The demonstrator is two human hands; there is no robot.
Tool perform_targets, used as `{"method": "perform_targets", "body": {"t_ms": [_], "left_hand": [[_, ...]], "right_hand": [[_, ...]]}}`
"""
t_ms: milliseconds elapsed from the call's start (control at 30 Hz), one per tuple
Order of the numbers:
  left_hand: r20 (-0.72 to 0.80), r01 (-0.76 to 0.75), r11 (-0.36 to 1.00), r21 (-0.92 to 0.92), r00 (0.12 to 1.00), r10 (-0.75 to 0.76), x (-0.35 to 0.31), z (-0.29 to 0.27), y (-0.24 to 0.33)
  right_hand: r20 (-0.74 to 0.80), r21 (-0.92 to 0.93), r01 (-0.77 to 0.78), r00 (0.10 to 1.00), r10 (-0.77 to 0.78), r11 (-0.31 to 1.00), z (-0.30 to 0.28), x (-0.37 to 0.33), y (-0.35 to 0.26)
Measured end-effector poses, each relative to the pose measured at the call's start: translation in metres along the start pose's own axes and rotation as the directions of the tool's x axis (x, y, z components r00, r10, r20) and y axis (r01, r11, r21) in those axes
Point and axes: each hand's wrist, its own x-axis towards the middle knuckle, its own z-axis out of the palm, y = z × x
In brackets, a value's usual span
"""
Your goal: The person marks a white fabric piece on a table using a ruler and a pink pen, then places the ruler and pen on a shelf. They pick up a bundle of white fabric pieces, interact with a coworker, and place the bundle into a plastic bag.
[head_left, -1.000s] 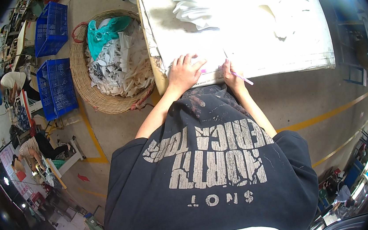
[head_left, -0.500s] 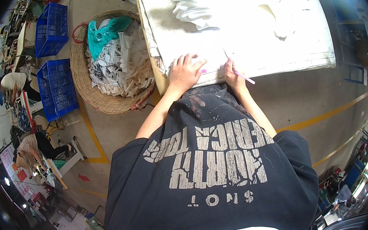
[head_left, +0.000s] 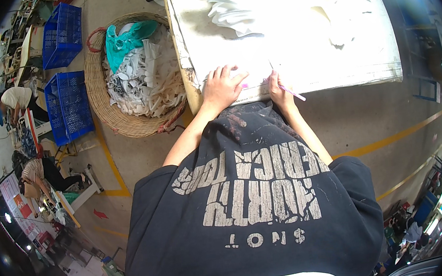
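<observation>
My left hand (head_left: 221, 88) lies flat near the front edge of the white worktable (head_left: 379, 64), fingers spread over a pale surface washed out by glare. Beside its thumb is a small pink patch (head_left: 244, 85). To the right, my right hand (head_left: 280, 94) pinches a slim pink pen (head_left: 295, 94); its thin dark tip points away from me and its tail sticks out past my fingers. Whatever white piece may lie under the hands is lost in the brightness. Farther back sits a fanned stack of white cut pieces (head_left: 235, 14), with more white pieces (head_left: 333, 23) to its right.
A round wicker basket (head_left: 102, 104) full of white scraps and a green cloth (head_left: 121, 41) stands against the table's left side. Beyond it are two blue plastic crates (head_left: 69, 112). Two people (head_left: 17, 99) work at the far left. Yellow lines mark the floor.
My right hand and the pen have shifted very slightly. The left hand stays in place.
</observation>
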Motion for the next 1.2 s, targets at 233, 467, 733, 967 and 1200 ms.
{"method": "perform_targets", "body": {"t_ms": [233,467,733,967,1200], "left_hand": [[0.0,0.003,1.0,-0.014,1.0,-0.003,0.001,0.0,0.0],[-0.01,0.023,0.998,-0.054,1.0,-0.024,0.001,0.002,0.0],[-0.002,0.092,0.961,-0.261,0.995,-0.096,0.006,-0.017,0.01],[-0.038,0.048,0.883,-0.467,0.996,-0.075,0.001,-0.025,0.016],[-0.152,0.01,0.828,-0.561,0.982,-0.115,-0.005,-0.025,0.011]], "right_hand": [[-0.007,-0.001,-0.004,1.0,0.004,1.0,0.0,-0.001,0.003],[0.232,0.486,-0.409,0.912,0.338,0.772,-0.014,0.008,0.003],[0.741,0.636,-0.742,0.664,0.1,0.211,-0.054,0.042,-0.048],[0.871,0.491,-0.847,0.478,-0.115,0.203,-0.042,0.038,-0.09],[0.894,0.439,-0.854,0.445,-0.045,0.279,-0.039,0.036,-0.104]]}}
